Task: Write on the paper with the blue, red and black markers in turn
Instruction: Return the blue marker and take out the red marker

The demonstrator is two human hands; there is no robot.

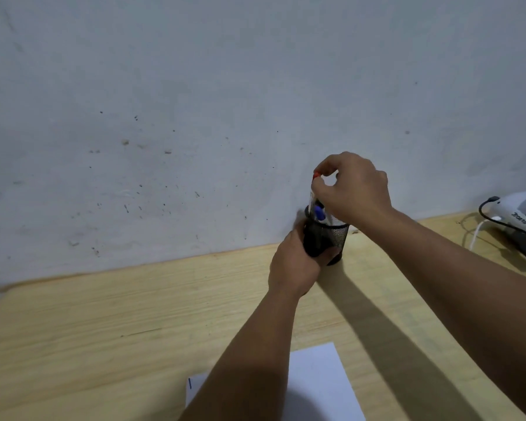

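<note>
Our right hand (351,189) pinched the red marker (315,180) at its ten o'clock, while our left hand (295,262) clasped the mesh cup (331,235).

- Wooden table (104,329): you have pale grain running across it, its far edge against the wall.
- Wall (195,86): grey-white, flecked with dark marks.
- White and grey device (520,220): at your far right, with a cable (475,235).

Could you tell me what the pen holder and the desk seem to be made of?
The pen holder looks like black metal mesh, matte: a fine grid shows light through its wall, under a solid rim. The desk shows pale wood grain in long streaks with a low sheen; solid wood or a printed laminate, the picture cannot settle.
</note>
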